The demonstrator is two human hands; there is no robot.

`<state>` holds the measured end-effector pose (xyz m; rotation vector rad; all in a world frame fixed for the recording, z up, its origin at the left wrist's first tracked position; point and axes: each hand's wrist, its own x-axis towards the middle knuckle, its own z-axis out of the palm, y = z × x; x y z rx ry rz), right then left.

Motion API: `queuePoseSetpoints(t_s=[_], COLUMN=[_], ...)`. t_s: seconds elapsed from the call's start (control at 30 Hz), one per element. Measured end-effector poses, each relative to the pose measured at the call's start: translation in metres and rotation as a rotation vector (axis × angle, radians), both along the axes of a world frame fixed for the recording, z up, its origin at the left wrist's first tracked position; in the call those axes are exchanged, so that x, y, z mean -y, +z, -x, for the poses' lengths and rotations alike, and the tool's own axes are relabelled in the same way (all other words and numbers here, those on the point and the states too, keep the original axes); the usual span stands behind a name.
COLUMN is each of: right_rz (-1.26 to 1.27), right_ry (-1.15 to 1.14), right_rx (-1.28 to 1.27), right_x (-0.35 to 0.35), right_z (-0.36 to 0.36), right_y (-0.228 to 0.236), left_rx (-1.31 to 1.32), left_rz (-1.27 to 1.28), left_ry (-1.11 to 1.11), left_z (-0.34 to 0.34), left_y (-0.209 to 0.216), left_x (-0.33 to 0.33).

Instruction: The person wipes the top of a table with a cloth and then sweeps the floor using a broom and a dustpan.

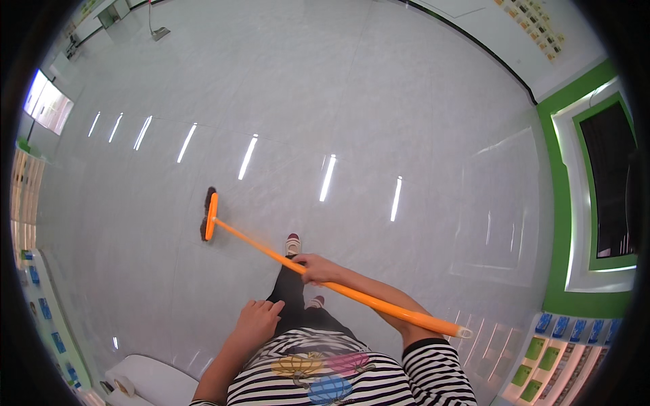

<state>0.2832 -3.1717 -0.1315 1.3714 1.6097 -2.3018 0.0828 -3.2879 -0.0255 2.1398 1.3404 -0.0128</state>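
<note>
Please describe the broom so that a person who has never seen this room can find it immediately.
Look at the wide glossy grey floor. In front of the person's feet lies the broom, its long handle in the right hand. It is the only bright orange thing, with dark bristles.

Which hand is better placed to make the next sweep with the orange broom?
The right hand, probably. It already closes around the orange broom partway along the handle, with the brush head down on the grey floor. The left hand is off the handle, by the thigh.
</note>
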Motion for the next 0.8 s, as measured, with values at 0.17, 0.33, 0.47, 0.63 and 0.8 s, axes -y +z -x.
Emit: queuePoseSetpoints(t_s=[0.17, 0.33, 0.47, 0.63, 0.8], right_rz=[0.009, 0.184, 0.137, -0.030, -0.027], right_ry=[0.122, -0.073, -0.132, -0.082, -0.202], right_rx=[0.136, 0.467, 0.786, 0.990, 0.825], right_x=[-0.072, -0.081, -0.100, -0.126, -0.150], right_z=[-0.022, -0.143, -0.215, -0.243, -0.203], right_y=[0.012, 0.121, 0.172, 0.204, 0.234], left_rx=[-0.014, -0.004, 0.059, 0.127, 0.052], left_rz=[-0.004, 0.007, -0.070, -0.114, -0.054], left_ry=[0.161, 0.144, 0.121, 0.091, 0.077], left_z=[0.024, 0.044, 0.034, 0.020, 0.022], left_y=[0.002, -0.005, -0.013, -0.012, -0.020], left_x=[-0.059, -0.119, -0.175, -0.207, -0.203])
